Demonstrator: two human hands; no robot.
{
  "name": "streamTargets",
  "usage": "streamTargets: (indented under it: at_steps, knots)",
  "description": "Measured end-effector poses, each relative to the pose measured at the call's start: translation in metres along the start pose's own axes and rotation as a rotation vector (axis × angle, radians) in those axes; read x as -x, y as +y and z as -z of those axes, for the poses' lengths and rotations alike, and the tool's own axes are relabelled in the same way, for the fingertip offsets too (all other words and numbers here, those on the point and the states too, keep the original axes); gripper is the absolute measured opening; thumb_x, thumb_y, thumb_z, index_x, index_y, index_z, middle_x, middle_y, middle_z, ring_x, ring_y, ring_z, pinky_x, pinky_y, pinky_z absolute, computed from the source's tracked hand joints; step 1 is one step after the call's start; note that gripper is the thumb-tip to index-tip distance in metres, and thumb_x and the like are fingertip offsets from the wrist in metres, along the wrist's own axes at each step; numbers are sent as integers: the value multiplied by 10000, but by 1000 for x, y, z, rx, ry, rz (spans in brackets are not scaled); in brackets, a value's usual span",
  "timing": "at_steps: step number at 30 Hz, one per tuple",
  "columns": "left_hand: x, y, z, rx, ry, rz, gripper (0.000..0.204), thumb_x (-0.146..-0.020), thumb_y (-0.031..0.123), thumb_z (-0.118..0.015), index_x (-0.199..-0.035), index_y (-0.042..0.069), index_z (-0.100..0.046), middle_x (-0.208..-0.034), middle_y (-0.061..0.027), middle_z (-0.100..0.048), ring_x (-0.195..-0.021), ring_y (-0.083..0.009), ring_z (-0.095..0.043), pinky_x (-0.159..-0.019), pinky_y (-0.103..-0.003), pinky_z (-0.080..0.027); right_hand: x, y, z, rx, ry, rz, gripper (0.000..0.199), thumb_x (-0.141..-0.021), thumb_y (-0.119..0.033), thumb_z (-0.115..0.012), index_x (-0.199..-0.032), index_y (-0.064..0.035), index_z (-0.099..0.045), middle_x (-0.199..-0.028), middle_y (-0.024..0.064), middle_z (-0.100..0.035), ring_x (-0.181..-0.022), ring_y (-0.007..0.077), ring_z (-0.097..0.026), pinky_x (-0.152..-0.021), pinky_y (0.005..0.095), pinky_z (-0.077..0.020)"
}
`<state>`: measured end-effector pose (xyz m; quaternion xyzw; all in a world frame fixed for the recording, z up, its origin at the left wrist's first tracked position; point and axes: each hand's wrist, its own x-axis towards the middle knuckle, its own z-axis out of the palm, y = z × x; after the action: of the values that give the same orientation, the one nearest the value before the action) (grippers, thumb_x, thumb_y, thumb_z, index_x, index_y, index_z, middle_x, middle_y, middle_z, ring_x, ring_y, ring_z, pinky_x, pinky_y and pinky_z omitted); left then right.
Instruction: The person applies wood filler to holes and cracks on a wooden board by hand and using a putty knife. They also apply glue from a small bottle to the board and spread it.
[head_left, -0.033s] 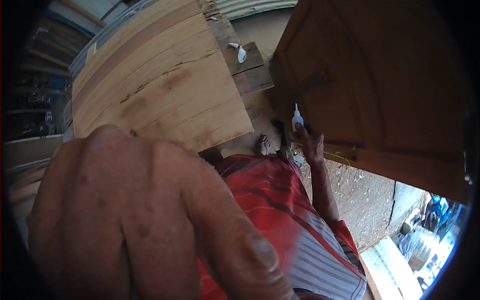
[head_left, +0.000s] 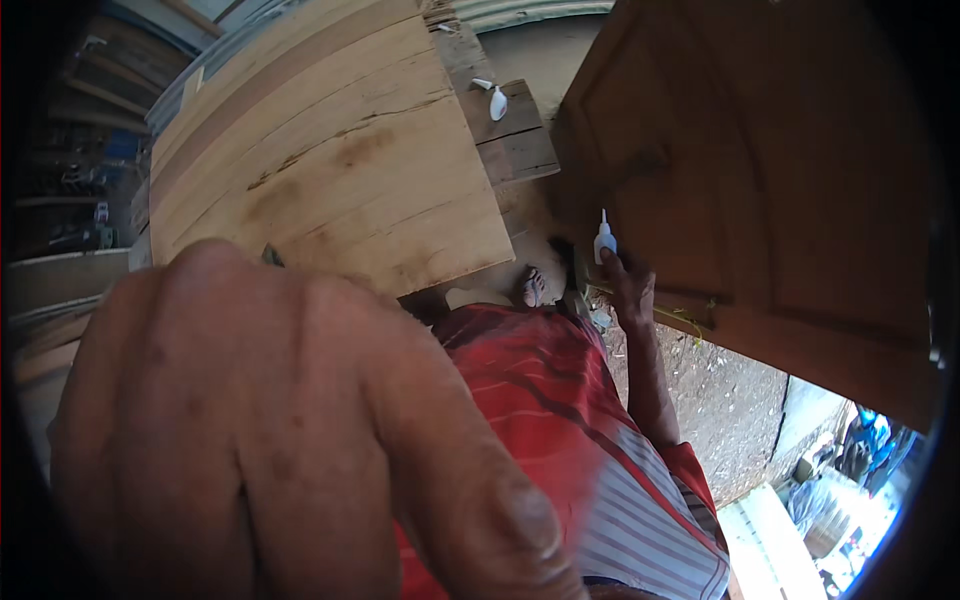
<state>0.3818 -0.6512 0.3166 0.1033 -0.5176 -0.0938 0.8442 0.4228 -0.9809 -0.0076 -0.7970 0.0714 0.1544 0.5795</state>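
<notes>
1 small white glue bottle (head_left: 604,240) pinched upright in right-hand fingers (head_left: 622,268) (beside door (head_left: 760,170)).

Red shirt (head_left: 540,400) w/ white-striped hem; hands bare, sleeves prob. short.

Rough pale wood planks (head_left: 330,150); smooth brown wooden door (head_left: 760,170); white plastic bottle (head_left: 604,240).

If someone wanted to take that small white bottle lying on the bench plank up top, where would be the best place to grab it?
Probably around the wide body of the small white bottle, coming from above. It lies on its side on the grey bench plank, narrow nozzle pointing toward the upper left, with bare wood on both sides for fingers. The nozzle looks too thin for a sure hold. A similar bottle is gripped low by the right hand.
</notes>
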Motion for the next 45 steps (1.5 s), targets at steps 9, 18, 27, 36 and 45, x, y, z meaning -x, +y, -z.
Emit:
streamTargets:
  at_steps: [9,18,27,36,45]
  knots:
    - [56,21,-16,-210,228,-68,104,-935,8,-679,-880,-44,-749,-855,-136,-752,-788,-236,-724,-853,-484,-665,-40,-6,-34,37,-86,-15,400,-1026,-308,-760,-1223,40,-744,-940,80,-763,-803,141,-708,-749,320,-575]
    - [153,12,-11,-767,806,-229,213,-1001,185,-681,-974,-9,-766,-936,-87,-758,-911,-204,-709,-881,-421,-618,-52,-22,-57,-67,-31,18,373,-1025,-298,-786,-1182,38,-750,-923,66,-763,-787,123,-698,-724,298,-569]
    - [122,77,151,-1647,1096,8,349,-1066,362,-683,-1068,27,-783,-1016,-38,-763,-1034,-173,-693,-910,-359,-572,-88,-21,-45,-9,-78,-23,408,-1024,-313,-784,-1196,54,-738,-963,85,-759,-796,134,-709,-716,311,-592]
    - [144,102,398,-2582,532,1045,200,-973,288,-779,-1119,167,-843,-1129,-78,-766,-1139,-325,-649,-1040,-471,-531,-156,-26,-18,1,-36,-59,329,-1039,-229,-746,-1186,65,-729,-932,98,-756,-767,141,-709,-721,312,-592]
    - [170,118,494,-2770,14,1264,177,-874,156,-687,-998,167,-814,-1106,-75,-700,-1242,-318,-584,-1007,-491,-495,-179,2,16,-35,-13,-145,272,-1043,-219,-734,-1138,36,-741,-885,66,-749,-757,135,-692,-709,321,-560]
